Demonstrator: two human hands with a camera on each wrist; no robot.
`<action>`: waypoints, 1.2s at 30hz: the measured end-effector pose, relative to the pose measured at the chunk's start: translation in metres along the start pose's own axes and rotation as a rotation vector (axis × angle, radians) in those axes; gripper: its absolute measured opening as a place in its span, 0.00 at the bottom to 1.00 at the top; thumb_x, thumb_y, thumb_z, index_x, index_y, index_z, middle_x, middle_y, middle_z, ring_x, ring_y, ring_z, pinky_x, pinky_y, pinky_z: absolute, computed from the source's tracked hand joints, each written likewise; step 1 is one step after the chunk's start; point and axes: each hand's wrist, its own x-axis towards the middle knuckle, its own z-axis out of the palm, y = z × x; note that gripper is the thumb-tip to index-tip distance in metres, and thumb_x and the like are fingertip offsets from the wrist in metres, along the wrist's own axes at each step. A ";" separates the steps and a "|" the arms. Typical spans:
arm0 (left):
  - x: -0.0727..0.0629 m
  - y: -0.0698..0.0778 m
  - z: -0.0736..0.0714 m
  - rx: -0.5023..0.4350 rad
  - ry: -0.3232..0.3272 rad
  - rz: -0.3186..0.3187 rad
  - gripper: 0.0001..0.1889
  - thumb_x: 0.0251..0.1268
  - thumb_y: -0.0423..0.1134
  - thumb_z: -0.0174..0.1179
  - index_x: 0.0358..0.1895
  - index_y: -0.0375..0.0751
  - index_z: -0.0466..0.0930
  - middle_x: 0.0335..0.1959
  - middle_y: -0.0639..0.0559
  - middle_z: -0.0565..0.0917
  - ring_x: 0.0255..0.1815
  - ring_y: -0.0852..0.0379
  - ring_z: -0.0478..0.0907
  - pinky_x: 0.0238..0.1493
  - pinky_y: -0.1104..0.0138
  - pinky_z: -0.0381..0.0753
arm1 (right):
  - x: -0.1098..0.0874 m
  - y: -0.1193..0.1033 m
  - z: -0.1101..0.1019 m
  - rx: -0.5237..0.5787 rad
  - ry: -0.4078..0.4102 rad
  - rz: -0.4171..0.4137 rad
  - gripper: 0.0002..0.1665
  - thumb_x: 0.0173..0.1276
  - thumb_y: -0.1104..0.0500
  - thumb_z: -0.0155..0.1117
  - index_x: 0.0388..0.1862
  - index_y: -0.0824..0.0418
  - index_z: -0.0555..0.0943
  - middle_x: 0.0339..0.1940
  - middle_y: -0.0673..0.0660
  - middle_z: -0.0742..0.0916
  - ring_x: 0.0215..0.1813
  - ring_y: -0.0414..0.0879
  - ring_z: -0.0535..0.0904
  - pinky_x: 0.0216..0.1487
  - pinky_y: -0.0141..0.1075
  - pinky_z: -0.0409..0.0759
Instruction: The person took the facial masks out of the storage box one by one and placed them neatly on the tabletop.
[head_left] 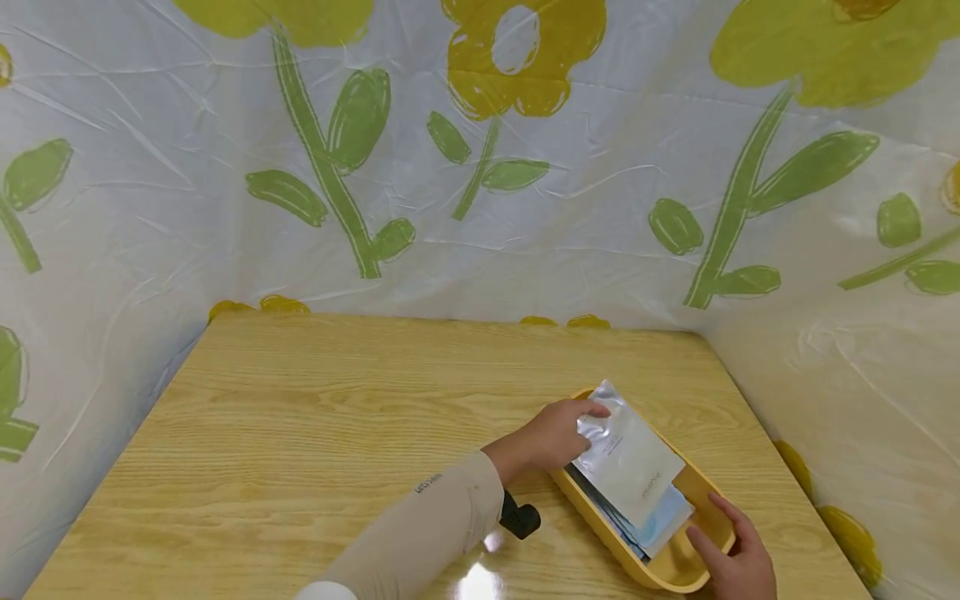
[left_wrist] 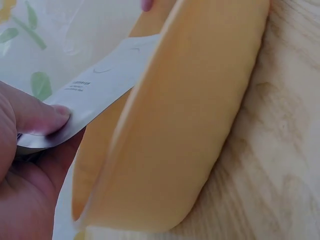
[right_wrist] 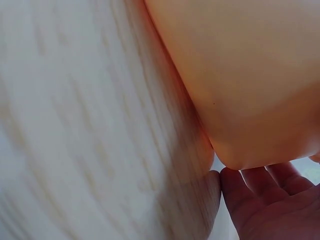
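Observation:
A yellow oblong plastic basket (head_left: 611,542) stands at a slant on the right part of the table, holding several flat packets. On top lies a silver-white foil sachet (head_left: 633,454) with small print. My left hand (head_left: 558,433) pinches its far end between thumb and fingers; the left wrist view shows the thumb on the sachet (left_wrist: 100,85) and fingers beneath. Under it, a light blue packet (head_left: 667,521) and darker packet edges show. My right hand (head_left: 738,562) holds the basket's near right end, with thumb and a finger over the rim and other fingers against the outer wall (right_wrist: 260,115).
The wood-grain table (head_left: 337,433) extends to the left and behind the basket. A white cloth with flower prints (head_left: 585,217) hangs around the back and sides. A black device (head_left: 519,515) sits at the left wrist.

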 end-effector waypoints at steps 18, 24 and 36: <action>-0.006 -0.012 -0.067 -0.139 0.201 0.014 0.24 0.68 0.29 0.61 0.66 0.48 0.77 0.65 0.51 0.74 0.20 0.59 0.61 0.20 0.71 0.65 | 0.000 -0.001 0.002 0.002 0.001 0.030 0.39 0.70 0.59 0.68 0.75 0.60 0.63 0.69 0.70 0.69 0.36 0.19 0.69 0.36 0.22 0.77; -0.014 -0.024 -0.088 -0.213 0.294 -0.022 0.21 0.67 0.30 0.62 0.61 0.49 0.79 0.59 0.47 0.75 0.21 0.57 0.64 0.21 0.69 0.66 | 0.001 0.000 0.003 0.039 0.002 0.048 0.33 0.67 0.60 0.70 0.68 0.47 0.69 0.68 0.67 0.69 0.37 0.19 0.70 0.36 0.22 0.77; -0.027 -0.068 -0.129 -0.238 0.455 -0.037 0.23 0.62 0.29 0.62 0.63 0.43 0.78 0.66 0.46 0.73 0.35 0.53 0.67 0.32 0.67 0.71 | 0.004 0.006 0.003 0.177 0.027 0.053 0.32 0.62 0.67 0.71 0.52 0.33 0.73 0.35 0.26 0.75 0.35 0.25 0.75 0.32 0.28 0.81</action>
